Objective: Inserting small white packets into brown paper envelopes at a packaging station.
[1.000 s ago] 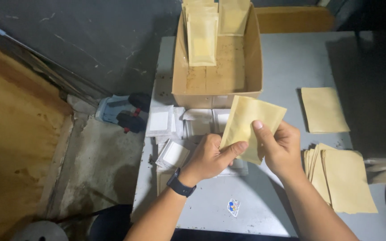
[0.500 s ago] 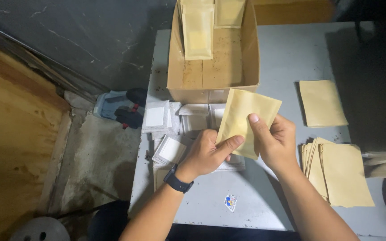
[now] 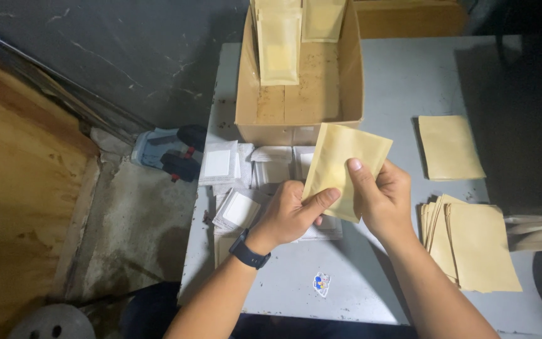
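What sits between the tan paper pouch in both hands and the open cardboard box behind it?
Nothing visible: the tan paper pouch, held by the left hand and right hand, overlaps the open cardboard box's near wall; the white sachets lie lower, on the table.

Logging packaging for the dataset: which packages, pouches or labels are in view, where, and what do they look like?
Kraft pouch: flat tan rectangle, held by left hand and right hand.
Cardboard box: open, brown, table's far edge; two tan pouches inside.
White sachets: small squares, piled before the box.
Single pouch: tan, flat, right.
Pouch stack: tan, fanned, near right.
Sticker: small, blue-white, near table edge.
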